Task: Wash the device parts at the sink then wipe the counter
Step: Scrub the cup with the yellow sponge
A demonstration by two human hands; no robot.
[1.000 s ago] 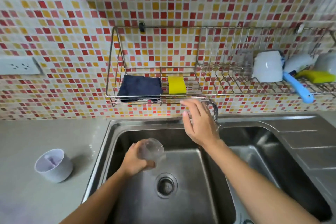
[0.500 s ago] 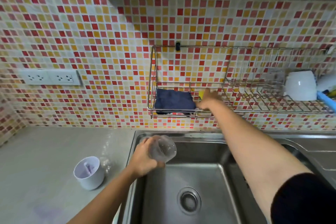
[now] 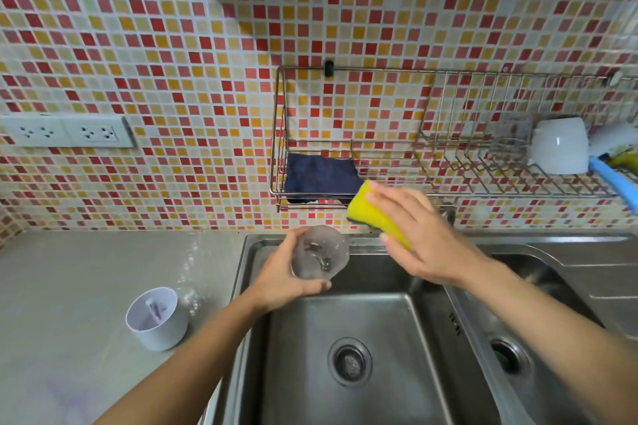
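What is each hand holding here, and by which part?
The left hand grips the clear container round its side; the right hand pinches the yellow sponge across its width.

We see the left hand (image 3: 281,281) gripping a clear round plastic cup (image 3: 319,252) over the steel sink's (image 3: 362,338) back-left corner. The right hand (image 3: 428,241) holds a yellow rectangular sponge (image 3: 371,212) just right of it. A white cylindrical part (image 3: 155,319) stands on the grey counter (image 3: 69,286). A dark blue cloth (image 3: 321,178) lies in the wire wall rack (image 3: 448,162).
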